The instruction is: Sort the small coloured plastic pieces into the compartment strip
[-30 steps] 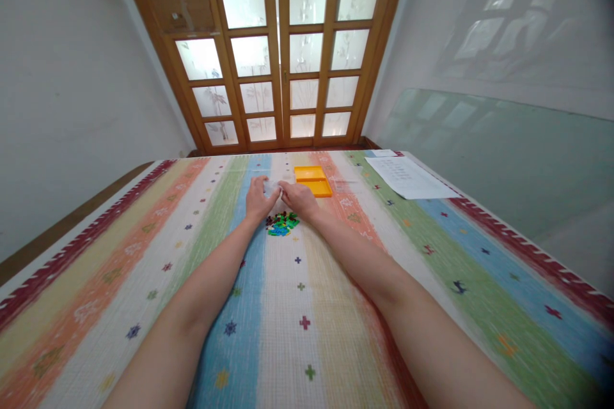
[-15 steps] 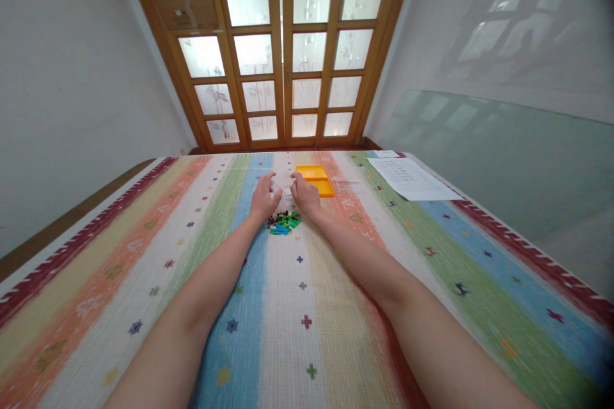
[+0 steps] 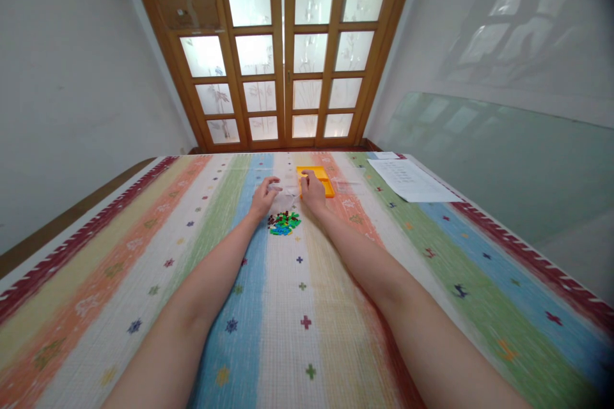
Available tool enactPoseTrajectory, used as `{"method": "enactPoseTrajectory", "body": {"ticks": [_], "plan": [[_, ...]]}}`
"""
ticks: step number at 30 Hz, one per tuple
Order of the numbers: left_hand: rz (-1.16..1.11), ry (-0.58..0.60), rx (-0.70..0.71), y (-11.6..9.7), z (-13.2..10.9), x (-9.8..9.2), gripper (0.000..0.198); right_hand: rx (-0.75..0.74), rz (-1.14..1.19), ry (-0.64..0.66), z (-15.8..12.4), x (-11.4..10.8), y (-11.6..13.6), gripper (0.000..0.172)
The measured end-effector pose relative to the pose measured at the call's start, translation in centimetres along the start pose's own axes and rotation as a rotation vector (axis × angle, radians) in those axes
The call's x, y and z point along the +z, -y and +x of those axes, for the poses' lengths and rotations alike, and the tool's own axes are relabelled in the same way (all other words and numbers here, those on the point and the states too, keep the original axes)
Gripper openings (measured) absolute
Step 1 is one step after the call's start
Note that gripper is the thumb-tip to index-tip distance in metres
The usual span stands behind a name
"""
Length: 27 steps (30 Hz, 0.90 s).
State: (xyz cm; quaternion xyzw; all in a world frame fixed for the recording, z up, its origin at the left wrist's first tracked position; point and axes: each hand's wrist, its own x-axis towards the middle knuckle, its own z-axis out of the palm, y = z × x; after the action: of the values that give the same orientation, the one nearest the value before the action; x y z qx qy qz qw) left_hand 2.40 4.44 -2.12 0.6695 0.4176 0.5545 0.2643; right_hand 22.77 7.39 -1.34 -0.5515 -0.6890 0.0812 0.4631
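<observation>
Seeing left hand [image 3: 265, 197] half open, thumb and fingers parted, no grip visible. Multicoloured small pieces [image 3: 284, 223] heaped nearer side, clear plastic film [image 3: 288, 194] between hands. Right hand [image 3: 313, 190] curled before open orange box [image 3: 329, 188]; hold unclear to me. Probably film-handling step; I'd judge next move needs light pinch.

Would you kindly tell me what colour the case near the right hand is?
The case is yellow-orange, showing best in the head view.
</observation>
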Motion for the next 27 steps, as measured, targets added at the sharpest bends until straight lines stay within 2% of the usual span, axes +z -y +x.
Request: {"method": "enactPoseTrajectory", "body": {"ticks": [6, 10, 16, 19, 23, 27], "plan": [[-0.167, -0.038, -0.117, -0.1, 0.1, -0.4, 0.036, -0.04, 0.014, 0.017, 0.0, 0.0, -0.5, 0.037], [-0.293, 0.0, -0.151, -0.1, 0.2, -0.7, 0.039, -0.027, 0.017, 0.029, 0.0, 0.0, -0.6, 0.035], [-0.617, 0.012, -0.256, 0.0, 0.3, -1.0, 0.04, 0.002, 0.052, 0.04, 0.0, 0.3, -0.8, 0.033], [-0.705, -0.034, -0.307, 0.3, 0.4, -1.1, 0.042, 0.002, 0.066, 0.046, -0.1, 0.4, -0.9, 0.032], [-0.713, -0.102, -0.331, 0.7, 0.6, -1.2, 0.04, -0.016, 0.077, 0.068, -0.1, 0.3, -0.6, 0.033], [-0.711, -0.22, -0.347, 1.2, 1.0, -2.0, 0.039, -0.045, 0.072, 0.09, -0.2, 0.3, -0.4, 0.036]]}}
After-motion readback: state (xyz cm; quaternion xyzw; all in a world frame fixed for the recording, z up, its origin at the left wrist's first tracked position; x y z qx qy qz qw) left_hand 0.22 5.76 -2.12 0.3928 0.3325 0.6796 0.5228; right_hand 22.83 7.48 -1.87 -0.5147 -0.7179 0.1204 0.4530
